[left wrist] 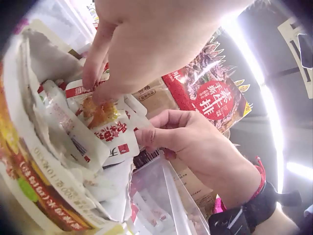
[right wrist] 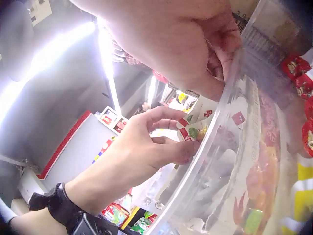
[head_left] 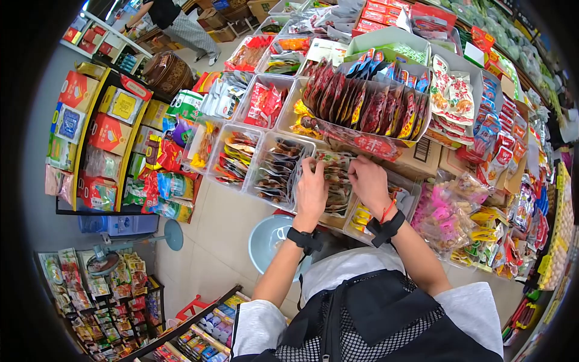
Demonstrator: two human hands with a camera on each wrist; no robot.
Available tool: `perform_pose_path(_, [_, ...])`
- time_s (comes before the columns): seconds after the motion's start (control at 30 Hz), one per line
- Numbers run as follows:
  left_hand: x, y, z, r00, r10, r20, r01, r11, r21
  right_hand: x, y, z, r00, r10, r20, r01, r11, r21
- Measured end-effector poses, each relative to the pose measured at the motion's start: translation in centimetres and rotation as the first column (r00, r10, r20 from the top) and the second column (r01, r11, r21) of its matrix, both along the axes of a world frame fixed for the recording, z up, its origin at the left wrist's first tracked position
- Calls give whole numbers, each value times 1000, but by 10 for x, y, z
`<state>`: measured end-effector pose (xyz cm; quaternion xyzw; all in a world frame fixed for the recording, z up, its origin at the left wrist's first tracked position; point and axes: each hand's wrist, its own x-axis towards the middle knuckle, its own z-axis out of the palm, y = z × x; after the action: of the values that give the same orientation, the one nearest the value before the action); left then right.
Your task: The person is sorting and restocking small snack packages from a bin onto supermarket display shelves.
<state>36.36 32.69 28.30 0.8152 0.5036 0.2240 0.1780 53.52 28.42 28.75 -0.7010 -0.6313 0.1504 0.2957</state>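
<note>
From here I see a printed white cardboard box [left wrist: 58, 200] full of packets. By its left edge, my left hand [head_left: 311, 192] pinches a shiny white, red and orange plastic packet [left wrist: 110, 131] inside. My right hand [head_left: 370, 186] pinches the packet's side, by the right edge.

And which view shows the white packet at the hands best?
The left wrist view: the white packet faces it, red print and food picture visible, though fingers cover part. The right wrist view seems to catch only a corner by the left hand. The head view's packets are too small to tell which.
</note>
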Motion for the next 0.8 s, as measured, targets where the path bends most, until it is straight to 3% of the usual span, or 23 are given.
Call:
perform_pose_path(0.23, [5,-17,15,990,71,118,-64,996,-62,1,-1,-6,999,-35,-11,35,999,-6])
perform_pose_path(0.43, [-9,-36,19,979,-40,201,48,998,-34,2,-8,5,1000,12,-24,-13,999,-47])
perform_pose_path(0.53, [-17,-45,30,965,-82,249,88,996,-11,5,-20,14,997,45,-58,-37,991,128])
perform_pose_path(0.57, [-23,-49,31,970,-32,242,42,998,-37,5,-28,24,997,57,-59,-46,985,168])
perform_pose_path(0.7, [-59,-71,32,863,138,486,-31,974,-223,-3,-56,53,958,65,-281,-28,990,135])
perform_pose_path(0.8, [-108,-97,1,708,367,603,-95,896,-434,-20,-75,66,923,191,-335,-160,980,116])
